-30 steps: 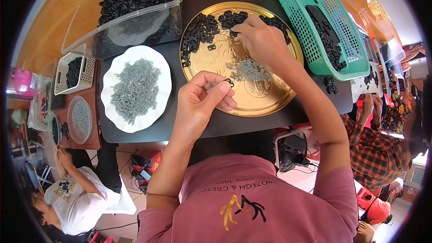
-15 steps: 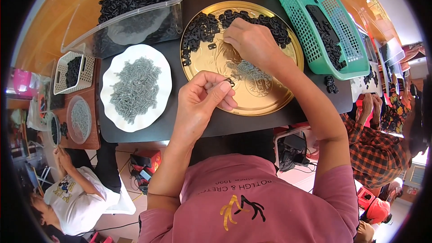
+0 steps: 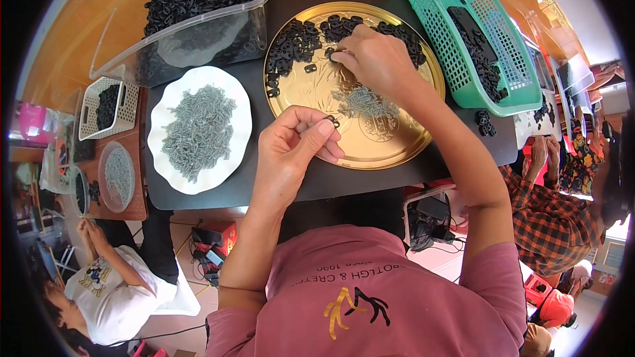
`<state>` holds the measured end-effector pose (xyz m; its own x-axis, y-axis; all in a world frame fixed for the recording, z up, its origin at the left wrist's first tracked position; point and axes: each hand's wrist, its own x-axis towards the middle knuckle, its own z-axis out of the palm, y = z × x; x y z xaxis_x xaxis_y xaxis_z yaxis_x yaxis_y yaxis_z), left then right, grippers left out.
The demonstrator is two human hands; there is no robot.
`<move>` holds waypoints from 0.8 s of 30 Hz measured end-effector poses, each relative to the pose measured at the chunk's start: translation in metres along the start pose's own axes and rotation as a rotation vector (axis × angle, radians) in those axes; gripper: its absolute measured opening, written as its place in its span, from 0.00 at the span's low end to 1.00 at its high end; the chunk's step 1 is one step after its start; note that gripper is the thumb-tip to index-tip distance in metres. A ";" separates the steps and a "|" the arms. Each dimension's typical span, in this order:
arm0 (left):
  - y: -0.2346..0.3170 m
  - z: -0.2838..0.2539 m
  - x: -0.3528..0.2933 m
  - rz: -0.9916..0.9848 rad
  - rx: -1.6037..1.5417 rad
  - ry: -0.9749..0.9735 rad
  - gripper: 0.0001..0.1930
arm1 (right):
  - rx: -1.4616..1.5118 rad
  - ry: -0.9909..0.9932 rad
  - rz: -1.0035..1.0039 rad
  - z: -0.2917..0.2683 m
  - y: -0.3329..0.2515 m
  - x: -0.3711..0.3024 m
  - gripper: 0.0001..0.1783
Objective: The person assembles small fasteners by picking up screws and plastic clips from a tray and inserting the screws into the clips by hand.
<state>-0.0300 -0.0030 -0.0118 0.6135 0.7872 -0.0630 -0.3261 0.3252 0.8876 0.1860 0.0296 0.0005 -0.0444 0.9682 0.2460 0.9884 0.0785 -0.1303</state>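
Observation:
Between the thumb and fingers of my left hand (image 3: 288, 142) is a small black plastic piece with a hole (image 3: 335, 121), held above the near edge of a round gold tray (image 3: 301, 96). My right hand (image 3: 378, 59) is over the tray's far half, thumb and forefinger pinching another small black plastic piece (image 3: 330, 54). Heaps of similar black pieces (image 3: 294, 46) lie along the tray's far and left sides, and a single piece (image 3: 310, 68) lies apart on the gold surface. Under my right wrist is a small pile of thin silvery pins (image 3: 364, 103), partly hidden.
A white scalloped plate (image 3: 159, 168) of silvery pins stands left of the tray. Behind it is a clear bin (image 3: 258, 3) full of black pieces; at right, a green basket (image 3: 456, 86) holds more. Other people work at both sides, one in a white shirt (image 3: 119, 291).
My right hand has shifted slightly, and a black piece now shows at its fingertips. The left hand has moved a little left, still holding its piece.

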 end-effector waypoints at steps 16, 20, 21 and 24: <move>0.004 0.012 0.006 0.175 -0.059 0.132 0.07 | 0.966 -0.224 0.263 -0.023 -0.004 -0.024 0.13; -0.002 0.015 0.010 0.216 -0.099 0.065 0.06 | 1.250 -0.284 0.304 -0.040 -0.015 -0.044 0.14; -0.002 0.017 0.010 0.226 -0.117 0.054 0.06 | 1.280 -0.293 0.325 -0.041 -0.016 -0.048 0.13; -0.004 0.023 0.009 0.229 -0.125 0.032 0.05 | 1.302 -0.300 0.379 -0.043 -0.018 -0.058 0.12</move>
<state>-0.0068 -0.0096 -0.0056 0.4907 0.8635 0.1170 -0.5413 0.1969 0.8174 0.1768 -0.0388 0.0303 0.0001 0.9804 -0.1969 0.1085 -0.1957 -0.9746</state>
